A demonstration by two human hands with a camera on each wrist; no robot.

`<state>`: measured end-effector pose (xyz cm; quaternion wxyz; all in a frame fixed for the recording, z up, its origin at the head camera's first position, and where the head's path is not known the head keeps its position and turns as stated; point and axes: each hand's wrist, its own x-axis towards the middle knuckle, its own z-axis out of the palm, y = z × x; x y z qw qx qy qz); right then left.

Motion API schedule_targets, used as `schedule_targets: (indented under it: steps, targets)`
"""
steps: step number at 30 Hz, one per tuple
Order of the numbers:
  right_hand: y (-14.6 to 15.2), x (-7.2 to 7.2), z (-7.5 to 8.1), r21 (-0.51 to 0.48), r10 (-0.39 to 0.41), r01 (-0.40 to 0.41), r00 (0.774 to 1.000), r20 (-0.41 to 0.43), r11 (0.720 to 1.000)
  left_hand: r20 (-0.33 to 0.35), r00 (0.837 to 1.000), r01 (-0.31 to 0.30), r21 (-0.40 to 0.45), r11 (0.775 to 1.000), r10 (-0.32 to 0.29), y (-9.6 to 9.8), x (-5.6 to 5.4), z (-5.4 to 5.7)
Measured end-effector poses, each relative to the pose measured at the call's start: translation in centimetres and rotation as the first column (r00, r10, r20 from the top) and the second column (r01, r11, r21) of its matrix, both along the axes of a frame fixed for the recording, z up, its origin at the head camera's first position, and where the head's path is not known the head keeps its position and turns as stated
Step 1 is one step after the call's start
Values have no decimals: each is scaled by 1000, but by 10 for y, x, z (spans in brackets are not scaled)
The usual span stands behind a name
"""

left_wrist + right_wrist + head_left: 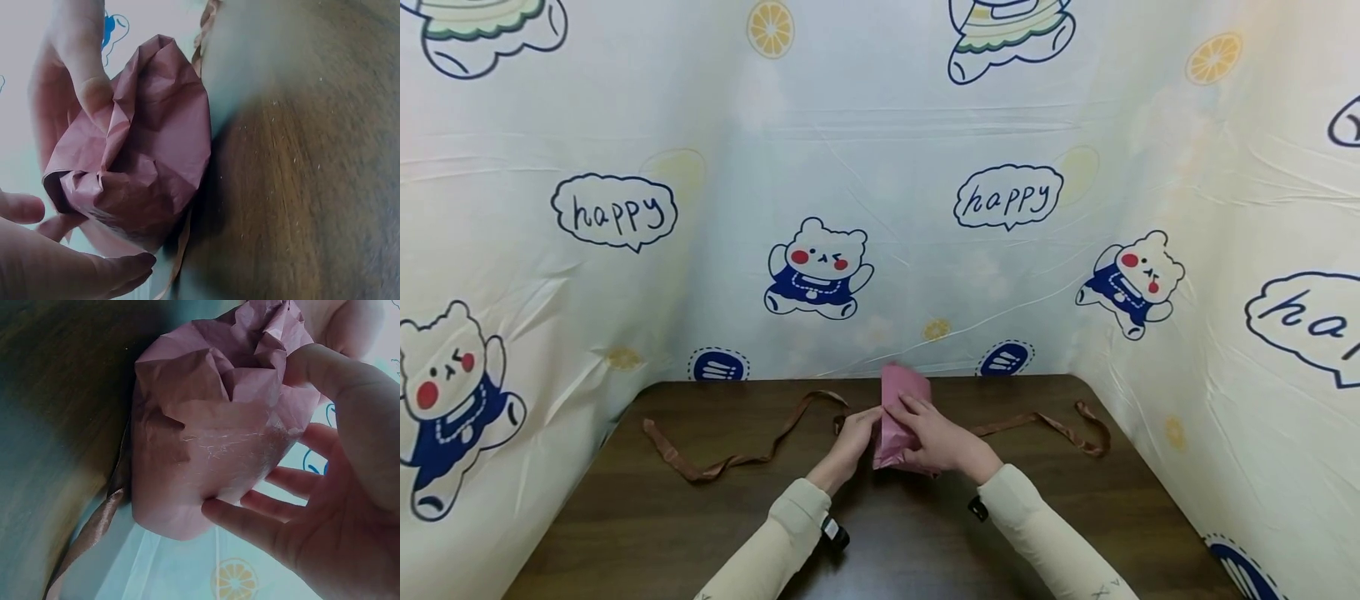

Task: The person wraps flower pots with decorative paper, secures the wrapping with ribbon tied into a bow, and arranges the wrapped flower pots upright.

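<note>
Backdrop: bear-print curtain point(887, 167) behind dark wood tabletop point(647, 533).
Right hand point(951, 440): grasping pink package point(892, 437), thumb opposite fingers.
Left hand point(852, 437): touching package's left edge; grip unclear.
Package position: between both hands.
Brown ribbon point(698, 476): on tabletop, either side.

One pink packet point(898, 387), two grips point(856, 437), two ribbon tails point(700, 476), two sleeves point(1045, 529), one table point(625, 533), three speech bubbles point(613, 212).

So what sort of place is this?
Perhaps a curtained-off craft corner: a bear-print curtain hangs behind and at both sides, and brown ribbon extends either side of a pink paper package.
</note>
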<state>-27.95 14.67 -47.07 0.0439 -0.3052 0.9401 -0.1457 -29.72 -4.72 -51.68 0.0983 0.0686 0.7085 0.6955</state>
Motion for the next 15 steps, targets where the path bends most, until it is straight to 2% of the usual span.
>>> schedule_targets:
  steps: [4, 7, 12, 15]
  targets:
    - [3, 1, -1, -50, 8, -7, 1000, 18, 999, 8, 1000, 26, 84, 996, -27, 2, 2, 1]
    - [4, 1, -1, -83, 19, -17, 1000, 13, 996, 19, 999, 44, 115, 992, -47, 5, 3, 2]
    - [5, 1, -2, -83, 21, -20, 1000, 2, 996, -21, 999, 29, 69, 997, -28, 7, 2, -3]
    - [5, 1, -3, -71, 13, -13, 1000, 3, 997, -75, 997, 11, 48, 999, -7, 5, 11, 7]
